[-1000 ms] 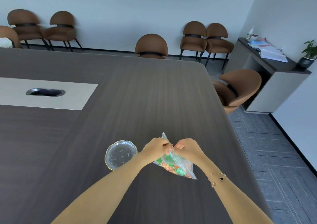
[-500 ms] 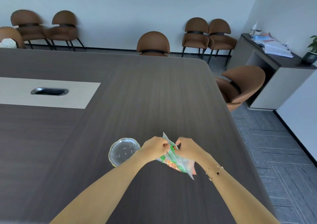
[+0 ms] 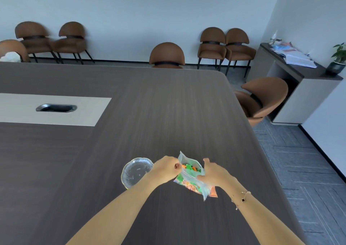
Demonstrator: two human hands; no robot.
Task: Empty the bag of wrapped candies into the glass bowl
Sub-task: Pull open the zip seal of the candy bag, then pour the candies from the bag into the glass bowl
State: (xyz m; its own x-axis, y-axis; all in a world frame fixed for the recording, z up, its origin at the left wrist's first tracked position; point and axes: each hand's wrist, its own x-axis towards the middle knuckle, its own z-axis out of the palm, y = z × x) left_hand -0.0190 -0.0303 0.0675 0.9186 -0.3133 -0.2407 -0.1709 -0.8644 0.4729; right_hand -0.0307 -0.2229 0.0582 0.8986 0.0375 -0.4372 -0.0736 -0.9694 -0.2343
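Far left: a pale inset panel (image 3: pixel 56 109) with a metal cable port (image 3: pixel 56 108) is set into the dark wood table (image 3: pixel 149 113). Brown chairs are lined along the back wall.

Glass bowl (image 3: pixel 135 171) is seen on the table, upright, near the front edge, just left of the hands. No candies are visible in it. Its right rim is partly covered by the left wrist.

Left hand (image 3: pixel 166 169) is curled tight, with the left side of the bag's mouth pinched between thumb and fingers.

Bag (image 3: pixel 192 177), clear plastic, is held between both hands just right of the bowl, not over it. Its mouth is pulled apart at the top; orange and green wrapped candies (image 3: pixel 190 167) are exposed in the opening, and more are seen through the plastic lower down. The bag's bottom corner is angled down to the right, close to the table; contact cannot be confirmed.

Right hand (image 3: pixel 215 173) is placed against the bag's right side, thumb raised, fingers laid around the plastic. The grip looks loose; whether the plastic is actually clamped cannot be told. A thin bracelet (image 3: pixel 241 199) is worn on the right wrist.

Far right: a chair (image 3: pixel 262 98) is pushed near the table corner, with a side cabinet (image 3: pixel 299 87) carrying papers and a potted plant (image 3: pixel 338 61).
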